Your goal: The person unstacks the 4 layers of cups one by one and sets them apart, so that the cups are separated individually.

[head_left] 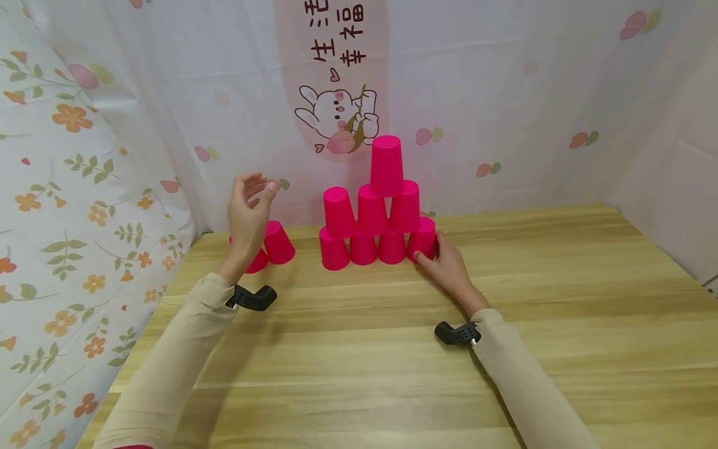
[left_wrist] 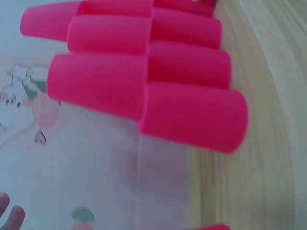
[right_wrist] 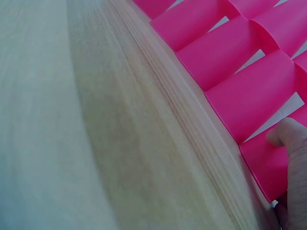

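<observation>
A pyramid of pink cups (head_left: 376,212) stands upside down at the back of the wooden table (head_left: 392,349); its top cup (head_left: 386,165) is the highest. My right hand (head_left: 432,249) grips the bottom-right cup (head_left: 423,237), and in the right wrist view the thumb (right_wrist: 288,136) lies on that cup (right_wrist: 261,160). My left hand (head_left: 259,187) is raised off the table left of the pyramid, fingers loosely curled and holding nothing. Behind it are two more pink cups (head_left: 278,242). In the left wrist view the pyramid (left_wrist: 192,112) fills the frame, with two fingertips (left_wrist: 12,215) at the lower left.
Floral sheets hang close on the left (head_left: 73,187), and a white sheet with a rabbit drawing (head_left: 336,115) hangs behind the cups. The table's left edge runs near my left forearm. Bare wood (head_left: 561,312) stretches in front of and to the right of the pyramid.
</observation>
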The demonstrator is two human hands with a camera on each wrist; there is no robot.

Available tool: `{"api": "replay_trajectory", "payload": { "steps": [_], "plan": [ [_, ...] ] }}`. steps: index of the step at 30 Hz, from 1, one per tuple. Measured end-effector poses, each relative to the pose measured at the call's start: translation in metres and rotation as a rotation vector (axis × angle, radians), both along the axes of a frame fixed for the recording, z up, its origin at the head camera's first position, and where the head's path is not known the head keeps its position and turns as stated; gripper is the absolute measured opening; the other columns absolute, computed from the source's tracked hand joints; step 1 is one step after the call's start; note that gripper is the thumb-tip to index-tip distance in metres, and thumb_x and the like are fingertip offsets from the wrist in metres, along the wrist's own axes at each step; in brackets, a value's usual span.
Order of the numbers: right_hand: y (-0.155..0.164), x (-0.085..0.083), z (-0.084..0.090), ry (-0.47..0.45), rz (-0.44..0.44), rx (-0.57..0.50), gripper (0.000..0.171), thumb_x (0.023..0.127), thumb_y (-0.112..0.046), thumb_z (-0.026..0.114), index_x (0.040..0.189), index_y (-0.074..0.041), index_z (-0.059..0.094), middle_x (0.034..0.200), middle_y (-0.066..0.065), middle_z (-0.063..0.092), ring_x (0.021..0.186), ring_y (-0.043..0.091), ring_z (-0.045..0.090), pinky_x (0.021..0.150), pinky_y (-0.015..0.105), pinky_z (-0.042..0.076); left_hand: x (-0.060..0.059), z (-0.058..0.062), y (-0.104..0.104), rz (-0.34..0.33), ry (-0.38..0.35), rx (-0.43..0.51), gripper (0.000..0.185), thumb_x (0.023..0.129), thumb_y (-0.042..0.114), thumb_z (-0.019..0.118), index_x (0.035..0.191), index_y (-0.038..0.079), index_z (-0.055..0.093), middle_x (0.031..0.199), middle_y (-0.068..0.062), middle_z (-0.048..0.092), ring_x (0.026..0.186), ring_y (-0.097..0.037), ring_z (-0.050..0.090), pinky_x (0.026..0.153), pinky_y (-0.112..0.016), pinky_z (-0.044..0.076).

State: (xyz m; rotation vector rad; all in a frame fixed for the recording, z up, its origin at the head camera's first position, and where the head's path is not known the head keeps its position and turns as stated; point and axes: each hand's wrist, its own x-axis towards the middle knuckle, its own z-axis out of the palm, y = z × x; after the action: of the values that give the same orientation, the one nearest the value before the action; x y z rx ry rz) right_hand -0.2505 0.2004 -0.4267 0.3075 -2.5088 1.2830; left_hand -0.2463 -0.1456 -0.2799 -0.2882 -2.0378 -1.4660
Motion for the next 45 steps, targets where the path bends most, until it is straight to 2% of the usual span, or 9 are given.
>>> {"api": "replay_trajectory", "payload": {
  "steps": [4, 10, 13, 17, 22, 31, 38, 41, 45],
  "plan": [
    [-0.001, -0.001, 0.001, -0.003, 0.002, 0.004, 0.054, 0.083, -0.018, 0.065, 0.126, 0.006, 0.042, 0.110, 0.023, 0.057, 0.096, 0.035, 0.056, 0.083, 0.046, 0.046, 0.014, 0.019, 0.023, -0.060, 0.008, -0.020, 0.038, 0.090, 0.014, 0.057, 0.121, -0.007, 0.047, 0.117, -0.019, 0.055, 0.111, -0.029, 0.052, 0.096, -0.039, 0.040],
    [0.000, -0.001, 0.001, -0.005, 0.004, 0.001, 0.054, 0.084, -0.018, 0.064, 0.127, 0.007, 0.042, 0.112, 0.023, 0.057, 0.098, 0.035, 0.056, 0.085, 0.046, 0.046, 0.019, 0.032, 0.047, -0.150, -0.016, -0.061, 0.039, 0.089, 0.010, 0.058, 0.121, -0.008, 0.046, 0.119, -0.022, 0.053, 0.113, -0.033, 0.050, 0.096, -0.042, 0.040],
    [0.000, -0.001, 0.001, -0.008, 0.005, -0.002, 0.055, 0.083, -0.017, 0.064, 0.127, 0.007, 0.041, 0.112, 0.023, 0.057, 0.099, 0.035, 0.056, 0.085, 0.046, 0.046, 0.015, 0.034, 0.055, -0.175, 0.012, -0.062, 0.038, 0.088, 0.009, 0.060, 0.120, -0.008, 0.047, 0.118, -0.023, 0.054, 0.111, -0.034, 0.052, 0.094, -0.041, 0.043],
    [0.000, 0.000, 0.002, -0.020, 0.005, -0.004, 0.055, 0.083, -0.018, 0.064, 0.128, 0.006, 0.041, 0.114, 0.023, 0.056, 0.100, 0.035, 0.055, 0.086, 0.046, 0.046, -0.002, 0.030, 0.060, -0.184, 0.059, -0.056, 0.037, 0.087, 0.014, 0.063, 0.117, -0.004, 0.052, 0.112, -0.017, 0.059, 0.105, -0.029, 0.057, 0.090, -0.038, 0.046],
    [-0.002, -0.001, 0.001, -0.023, 0.001, -0.007, 0.056, 0.084, -0.018, 0.064, 0.128, 0.006, 0.041, 0.115, 0.023, 0.056, 0.101, 0.034, 0.055, 0.086, 0.046, 0.046, -0.018, 0.027, 0.063, -0.218, 0.041, -0.068, 0.040, 0.085, 0.024, 0.066, 0.118, 0.005, 0.053, 0.113, -0.005, 0.059, 0.106, -0.021, 0.056, 0.090, -0.033, 0.046],
    [0.000, 0.001, 0.002, -0.022, -0.001, -0.014, 0.055, 0.083, -0.017, 0.064, 0.128, 0.005, 0.041, 0.113, 0.023, 0.056, 0.099, 0.034, 0.055, 0.085, 0.046, 0.046, -0.022, 0.031, 0.087, -0.352, 0.005, -0.071, 0.044, 0.086, 0.016, 0.065, 0.125, 0.005, 0.047, 0.120, -0.008, 0.055, 0.111, -0.022, 0.053, 0.094, -0.036, 0.043],
    [0.001, 0.000, 0.000, -0.015, -0.002, -0.004, 0.054, 0.083, -0.017, 0.065, 0.127, 0.006, 0.042, 0.112, 0.023, 0.057, 0.098, 0.034, 0.055, 0.085, 0.046, 0.046, -0.001, 0.050, 0.112, -0.383, -0.008, -0.037, 0.045, 0.085, 0.008, 0.063, 0.124, -0.003, 0.044, 0.122, -0.017, 0.052, 0.111, -0.028, 0.052, 0.094, -0.042, 0.042],
    [0.000, 0.001, 0.000, -0.022, 0.003, -0.010, 0.055, 0.083, -0.017, 0.065, 0.128, 0.005, 0.041, 0.113, 0.023, 0.056, 0.099, 0.034, 0.055, 0.085, 0.046, 0.046, -0.006, 0.048, 0.118, -0.398, -0.030, -0.021, 0.048, 0.084, 0.009, 0.064, 0.125, -0.003, 0.043, 0.123, -0.017, 0.051, 0.113, -0.030, 0.050, 0.094, -0.041, 0.042],
    [0.000, 0.000, -0.001, -0.017, -0.004, -0.007, 0.054, 0.084, -0.017, 0.064, 0.128, 0.005, 0.042, 0.112, 0.022, 0.057, 0.098, 0.034, 0.056, 0.084, 0.045, 0.046, -0.025, 0.035, 0.125, -0.408, -0.052, -0.042, 0.055, 0.083, 0.015, 0.068, 0.129, 0.002, 0.040, 0.128, -0.014, 0.048, 0.116, -0.027, 0.048, 0.095, -0.037, 0.042]
  ]
}}
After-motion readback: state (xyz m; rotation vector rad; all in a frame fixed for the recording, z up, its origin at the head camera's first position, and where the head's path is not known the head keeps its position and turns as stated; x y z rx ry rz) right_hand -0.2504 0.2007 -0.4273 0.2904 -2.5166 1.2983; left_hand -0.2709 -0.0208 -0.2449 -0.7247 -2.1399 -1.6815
